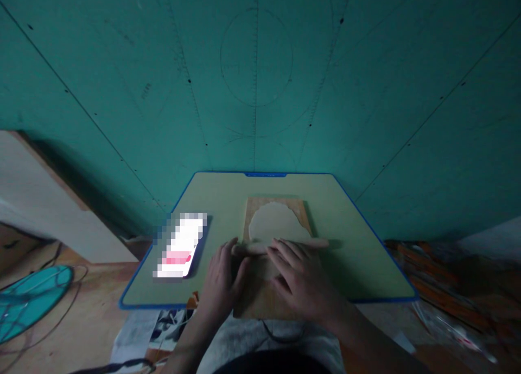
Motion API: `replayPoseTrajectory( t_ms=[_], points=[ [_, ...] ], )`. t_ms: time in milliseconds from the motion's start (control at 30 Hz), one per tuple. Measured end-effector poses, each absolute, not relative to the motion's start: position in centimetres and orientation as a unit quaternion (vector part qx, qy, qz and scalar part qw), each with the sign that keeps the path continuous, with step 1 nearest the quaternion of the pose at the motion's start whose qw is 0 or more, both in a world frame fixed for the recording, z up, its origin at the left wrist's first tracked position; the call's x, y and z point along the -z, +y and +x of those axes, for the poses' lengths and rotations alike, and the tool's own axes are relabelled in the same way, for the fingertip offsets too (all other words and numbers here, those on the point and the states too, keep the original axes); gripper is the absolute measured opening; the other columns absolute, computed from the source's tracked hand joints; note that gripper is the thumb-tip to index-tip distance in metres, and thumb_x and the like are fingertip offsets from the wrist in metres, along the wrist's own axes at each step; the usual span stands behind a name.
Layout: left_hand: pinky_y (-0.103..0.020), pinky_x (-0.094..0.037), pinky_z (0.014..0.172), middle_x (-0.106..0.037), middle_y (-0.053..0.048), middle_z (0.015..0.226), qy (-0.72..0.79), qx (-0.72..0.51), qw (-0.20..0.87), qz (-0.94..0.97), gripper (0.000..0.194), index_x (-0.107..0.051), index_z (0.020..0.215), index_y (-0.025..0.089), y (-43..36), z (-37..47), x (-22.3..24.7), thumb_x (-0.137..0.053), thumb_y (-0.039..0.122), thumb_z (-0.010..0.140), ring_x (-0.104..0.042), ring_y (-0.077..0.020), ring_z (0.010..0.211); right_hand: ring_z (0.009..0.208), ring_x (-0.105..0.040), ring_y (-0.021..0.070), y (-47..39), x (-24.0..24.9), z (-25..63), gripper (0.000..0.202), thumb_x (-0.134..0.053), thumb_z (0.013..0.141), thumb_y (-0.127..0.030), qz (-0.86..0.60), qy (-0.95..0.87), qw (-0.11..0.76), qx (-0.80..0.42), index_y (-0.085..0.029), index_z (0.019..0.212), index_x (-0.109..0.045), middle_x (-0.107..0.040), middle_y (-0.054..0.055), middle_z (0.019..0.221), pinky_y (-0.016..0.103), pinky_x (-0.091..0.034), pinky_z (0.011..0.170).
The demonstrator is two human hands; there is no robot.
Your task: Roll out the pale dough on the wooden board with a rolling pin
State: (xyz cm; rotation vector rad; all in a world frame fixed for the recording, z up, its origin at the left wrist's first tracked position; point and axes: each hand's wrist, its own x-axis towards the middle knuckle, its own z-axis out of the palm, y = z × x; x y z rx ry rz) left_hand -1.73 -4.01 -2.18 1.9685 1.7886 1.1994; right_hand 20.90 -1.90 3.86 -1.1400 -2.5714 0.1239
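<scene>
A flat, roundish sheet of pale dough (277,221) lies on a wooden board (260,303). Across the dough runs a thin wooden rolling pin (317,243), roughly level from left to right. My left hand (223,276) is at the pin's left end, its fingers curled round it. My right hand (299,276) lies over the pin right of its middle, fingers extended across it and pressing on it. The dough's near part is partly hidden by the pin and my hands.
The board rests on a pale table (358,254) with a blue edge. A phone (183,246) with a lit, blurred screen lies at the left. A green wall (256,92) stands behind. Wooden pieces (443,292) lie low at the right.
</scene>
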Motion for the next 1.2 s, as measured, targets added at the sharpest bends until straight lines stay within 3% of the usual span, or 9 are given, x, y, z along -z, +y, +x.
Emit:
replayPoseTrajectory(
  t_ms=[200, 333, 467, 633, 800, 1000, 1100, 1200],
  points=[
    [-0.053, -0.058, 0.095, -0.065, -0.021, 0.131, 0.617, -0.403, 0.065, 0.673, 0.071, -0.030, 0.156, 0.018, -3.7, -1.9, 3.7, -0.059, 0.046, 0.097, -0.067, -0.0340, 0.118, 0.124, -0.062, 0.0276, -0.3, -4.5, 20.1, 0.035, -0.056, 0.099, -0.024, -0.412, -0.894, 0.163, -0.069, -0.019, 0.132, -0.066, -0.065, 0.013, 0.139, 0.046, -0.053, 0.104],
    [-0.057, -0.058, 0.095, -0.061, -0.025, 0.139, 0.619, -0.375, 0.011, 0.690, 0.088, -0.020, 0.161, 0.017, -3.5, -1.8, 4.2, -0.065, 0.050, 0.094, -0.065, -0.0387, 0.122, 0.137, -0.053, 0.0293, 2.8, -3.2, 19.3, 0.045, -0.055, 0.101, -0.027, -0.396, -0.904, 0.160, -0.029, -0.017, 0.146, -0.056, -0.058, 0.014, 0.149, 0.050, -0.043, 0.116],
    [-0.057, -0.057, 0.096, -0.061, -0.025, 0.140, 0.612, -0.364, -0.006, 0.701, 0.083, -0.027, 0.159, 0.017, -3.3, -1.7, 4.1, -0.065, 0.050, 0.093, -0.063, -0.0390, 0.125, 0.140, -0.051, 0.0320, 6.6, -2.7, 18.4, 0.049, -0.058, 0.101, -0.033, -0.401, -0.906, 0.134, -0.009, -0.011, 0.145, -0.055, -0.058, 0.019, 0.149, 0.052, -0.037, 0.120],
    [-0.055, -0.057, 0.096, -0.064, -0.022, 0.134, 0.616, -0.356, 0.003, 0.702, 0.074, -0.036, 0.153, 0.016, -3.4, -1.8, 3.9, -0.063, 0.050, 0.094, -0.065, -0.0369, 0.122, 0.136, -0.055, 0.0303, 10.8, -3.8, 17.3, 0.042, -0.051, 0.105, -0.043, -0.443, -0.888, 0.121, -0.032, -0.016, 0.134, -0.063, -0.060, 0.018, 0.146, 0.048, -0.043, 0.112],
    [-0.055, -0.058, 0.095, -0.064, -0.022, 0.132, 0.617, -0.361, 0.006, 0.700, 0.074, -0.034, 0.155, 0.016, -3.6, -1.7, 3.9, -0.061, 0.049, 0.095, -0.065, -0.0368, 0.120, 0.132, -0.059, 0.0293, 9.4, -3.9, 17.5, 0.038, -0.053, 0.104, -0.033, -0.435, -0.891, 0.121, -0.036, -0.015, 0.135, -0.063, -0.064, 0.015, 0.143, 0.047, -0.046, 0.111],
    [-0.052, -0.060, 0.090, -0.066, -0.023, 0.127, 0.598, -0.377, -0.016, 0.707, 0.093, -0.014, 0.164, 0.013, -3.6, -1.4, 3.6, -0.063, 0.050, 0.093, -0.068, -0.0366, 0.111, 0.131, -0.060, 0.0253, 2.4, -3.4, 19.7, 0.044, -0.049, 0.100, -0.019, -0.354, -0.913, 0.198, -0.047, -0.013, 0.142, -0.059, -0.065, 0.015, 0.141, 0.044, -0.048, 0.111],
    [-0.051, -0.059, 0.092, -0.067, -0.022, 0.126, 0.601, -0.369, -0.008, 0.709, 0.089, -0.017, 0.163, 0.014, -3.5, -1.4, 3.4, -0.062, 0.048, 0.094, -0.067, -0.0354, 0.114, 0.123, -0.064, 0.0233, 1.0, -3.4, 20.3, 0.035, -0.048, 0.100, -0.017, -0.340, -0.909, 0.235, -0.053, -0.014, 0.129, -0.068, -0.072, 0.013, 0.132, 0.040, -0.051, 0.105],
    [-0.052, -0.058, 0.095, -0.066, -0.022, 0.128, 0.608, -0.355, -0.008, 0.710, 0.081, -0.028, 0.159, 0.014, -3.5, -1.4, 3.4, -0.063, 0.048, 0.094, -0.066, -0.0363, 0.118, 0.102, -0.067, 0.0217, 1.8, -3.4, 19.9, 0.024, -0.051, 0.102, -0.018, -0.352, -0.909, 0.218, -0.042, -0.018, 0.102, -0.075, -0.078, 0.008, 0.106, 0.035, -0.053, 0.092]
  ],
)
